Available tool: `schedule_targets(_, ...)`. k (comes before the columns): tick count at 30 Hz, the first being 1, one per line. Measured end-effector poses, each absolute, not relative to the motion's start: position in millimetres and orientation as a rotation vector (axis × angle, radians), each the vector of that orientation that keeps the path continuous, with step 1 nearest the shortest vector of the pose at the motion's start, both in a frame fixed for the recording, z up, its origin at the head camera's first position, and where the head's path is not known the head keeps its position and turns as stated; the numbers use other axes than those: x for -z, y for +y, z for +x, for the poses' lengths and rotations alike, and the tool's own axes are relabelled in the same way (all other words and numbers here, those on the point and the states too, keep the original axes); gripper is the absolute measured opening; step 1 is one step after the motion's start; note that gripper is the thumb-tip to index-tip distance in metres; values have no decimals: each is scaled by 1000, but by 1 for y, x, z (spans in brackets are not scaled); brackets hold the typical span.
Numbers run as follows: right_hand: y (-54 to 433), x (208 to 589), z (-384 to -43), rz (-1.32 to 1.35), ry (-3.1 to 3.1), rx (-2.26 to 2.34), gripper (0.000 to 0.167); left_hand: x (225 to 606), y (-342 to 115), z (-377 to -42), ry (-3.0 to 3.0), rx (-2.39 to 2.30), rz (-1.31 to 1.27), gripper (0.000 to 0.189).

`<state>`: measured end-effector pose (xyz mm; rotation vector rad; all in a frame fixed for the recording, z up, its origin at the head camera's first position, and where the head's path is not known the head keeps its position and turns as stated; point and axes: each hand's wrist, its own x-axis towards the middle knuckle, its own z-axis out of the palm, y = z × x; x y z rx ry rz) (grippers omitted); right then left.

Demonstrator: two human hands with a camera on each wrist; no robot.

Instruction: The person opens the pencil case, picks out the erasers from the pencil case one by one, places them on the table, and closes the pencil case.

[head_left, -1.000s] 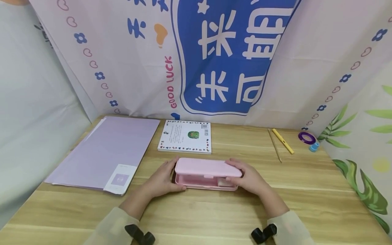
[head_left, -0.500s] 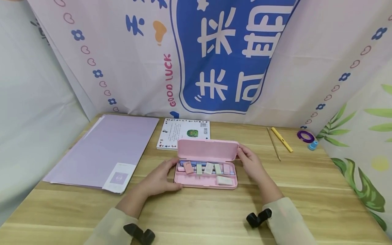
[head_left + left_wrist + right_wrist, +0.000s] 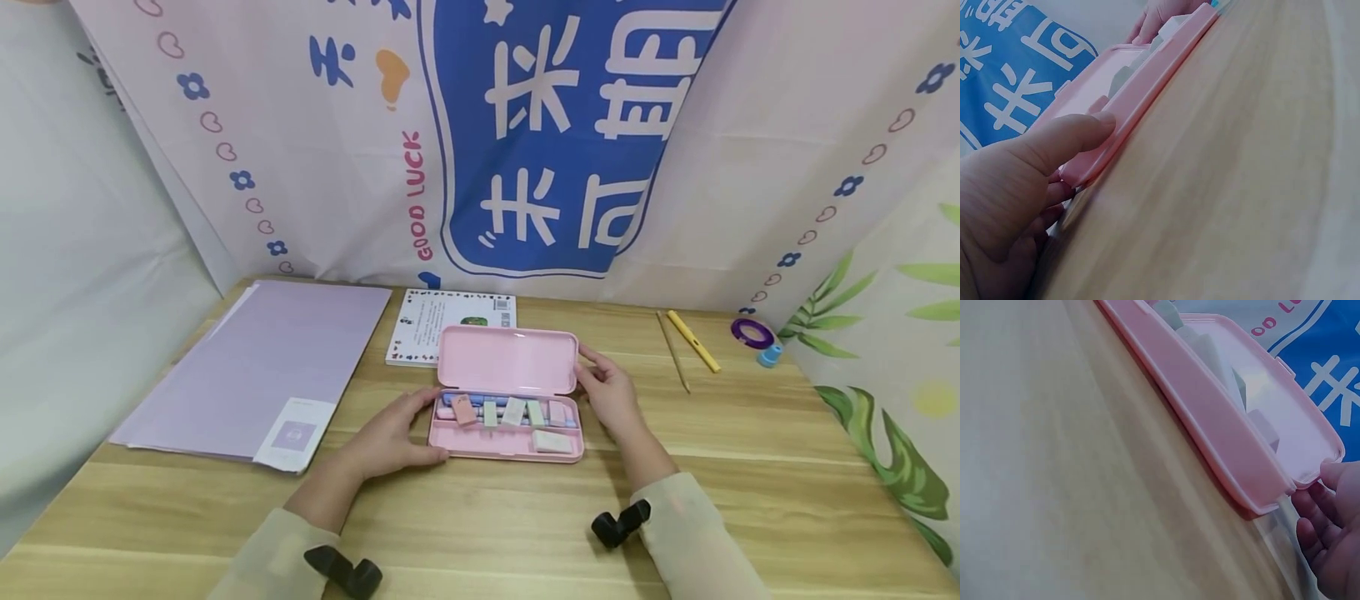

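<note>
A pink pencil case (image 3: 483, 443) lies on the table with its lid (image 3: 507, 358) raised at the back. Several small erasers rest across the pens in its rear compartment, among them a salmon one (image 3: 463, 410); a white eraser (image 3: 552, 442) lies in the front right. My left hand (image 3: 384, 439) grips the left end, thumb at the front wall in the left wrist view and fingers around the end. At the lid's right edge, my right hand (image 3: 613, 402) pinches the rim between thumb and fingers, which the right wrist view shows close up.
A lilac folder (image 3: 270, 367) lies on the left of the wooden table. Behind the case is a white booklet (image 3: 412, 333), partly covered by the lid. Far right are a pencil (image 3: 673, 352), a yellow pen (image 3: 693, 340), a purple tape ring (image 3: 738, 341) and a blue cap-like piece (image 3: 770, 356).
The lid has swung up and back from nearly closed, exposing the erasers and pens. My right hand has moved back with the lid's edge; my left hand keeps its place on the left end.
</note>
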<state>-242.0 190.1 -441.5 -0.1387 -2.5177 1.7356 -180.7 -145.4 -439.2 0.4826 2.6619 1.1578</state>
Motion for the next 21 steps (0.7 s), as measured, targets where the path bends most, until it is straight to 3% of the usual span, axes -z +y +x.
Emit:
schedule_targets(6, 190, 435, -225, -1, -2576, -1514, 40, 440, -145, -181, 2663, -1159, 492, 97)
schedule_targets(14, 184, 427, -183, 426, -2758, -1154, 32, 440, -146, -182, 2670, -1153, 487, 97)
schedule_targets(21, 177, 427, -169, 728, -2797, -907, 28, 441, -145, -182, 2674, -1154, 505, 96)
